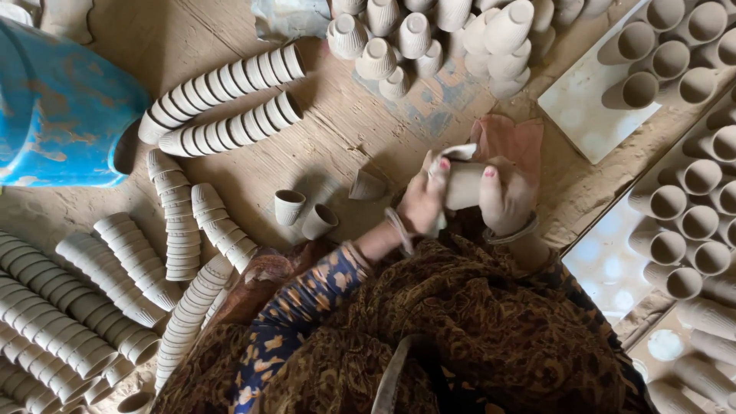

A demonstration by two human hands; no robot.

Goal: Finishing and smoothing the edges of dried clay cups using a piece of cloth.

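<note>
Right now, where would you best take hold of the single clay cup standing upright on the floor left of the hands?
Pinch the upright cup at its rim from above. Its mouth faces up, and a tipped cup crowds its right side.

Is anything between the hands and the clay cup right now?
Only a pale cloth: the left hand presses it against the clay cup. The right hand grips the cup directly, nothing between them.

One head-worn camera looks steeply down, close above the person's hands and lap, floor all around.
</note>
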